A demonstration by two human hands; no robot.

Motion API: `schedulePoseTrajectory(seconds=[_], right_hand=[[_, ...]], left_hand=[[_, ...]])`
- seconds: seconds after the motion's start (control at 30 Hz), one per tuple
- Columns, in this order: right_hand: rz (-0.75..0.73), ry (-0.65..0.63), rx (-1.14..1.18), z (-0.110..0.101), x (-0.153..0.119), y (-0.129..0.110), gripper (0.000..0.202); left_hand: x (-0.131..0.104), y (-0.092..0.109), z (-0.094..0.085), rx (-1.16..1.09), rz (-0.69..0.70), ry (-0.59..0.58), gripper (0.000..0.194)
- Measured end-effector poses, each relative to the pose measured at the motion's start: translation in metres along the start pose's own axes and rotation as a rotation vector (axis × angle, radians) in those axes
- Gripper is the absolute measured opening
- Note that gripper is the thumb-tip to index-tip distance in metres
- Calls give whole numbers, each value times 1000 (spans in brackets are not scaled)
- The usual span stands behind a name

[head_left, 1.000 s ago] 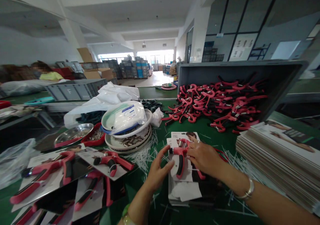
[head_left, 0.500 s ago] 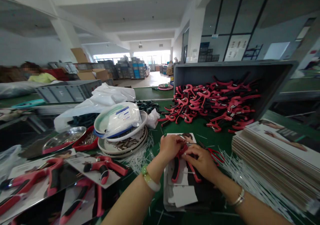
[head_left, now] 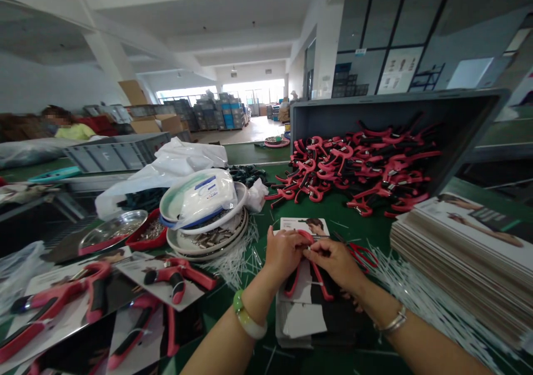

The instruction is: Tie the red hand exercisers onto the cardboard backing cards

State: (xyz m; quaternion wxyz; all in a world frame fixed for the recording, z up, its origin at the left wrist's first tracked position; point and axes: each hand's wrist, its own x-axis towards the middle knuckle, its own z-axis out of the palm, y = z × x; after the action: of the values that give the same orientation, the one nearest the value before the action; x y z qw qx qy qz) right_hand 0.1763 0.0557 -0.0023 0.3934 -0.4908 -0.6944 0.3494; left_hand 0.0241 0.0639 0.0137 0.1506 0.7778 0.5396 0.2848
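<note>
Grn/wht bangle (head_left: pixel 249 320), slvr bracelet (head_left: pixel 395 323)

in the lower middle, the left hand (head_left: pixel 285 251), open beside the pink tool (head_left: pixel 321 283) a second ago, now curls over its top.

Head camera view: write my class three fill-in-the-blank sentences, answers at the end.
The left hand and right hand are at pliers with pink and ____ handles.
The tipped crate holding a pile of pliers is ____ in colour.
The stack of printed cards sits to the ____ of the right hand.
Missing words: black; gray; right.
</note>
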Motion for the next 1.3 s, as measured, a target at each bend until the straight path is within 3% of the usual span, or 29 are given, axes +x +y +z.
schedulePoseTrajectory(seconds=[0.23,0.6,0.97,1.13,1.23,1.3], right_hand=[[76,-57,86,-2,2,0,33],[39,-45,51,-3,1,2,30],[100,-106,130,-3,3,-2,30],[147,-115,167,-4,10,-1,29],[144,-132,134,-4,15,-1,26],[140,-132,103,-3,17,0,24]], left_hand=[[-1,-1,1,-7,3,10,22],[-2,-1,2,-20,-10,13,22],[-2,-3,5,-9,28,37,23],[-5,-7,1,-88,44,1,29],[-9,-11,-7,-258,92,-53,37],[-10,-14,-9,-345,116,-80,30]])
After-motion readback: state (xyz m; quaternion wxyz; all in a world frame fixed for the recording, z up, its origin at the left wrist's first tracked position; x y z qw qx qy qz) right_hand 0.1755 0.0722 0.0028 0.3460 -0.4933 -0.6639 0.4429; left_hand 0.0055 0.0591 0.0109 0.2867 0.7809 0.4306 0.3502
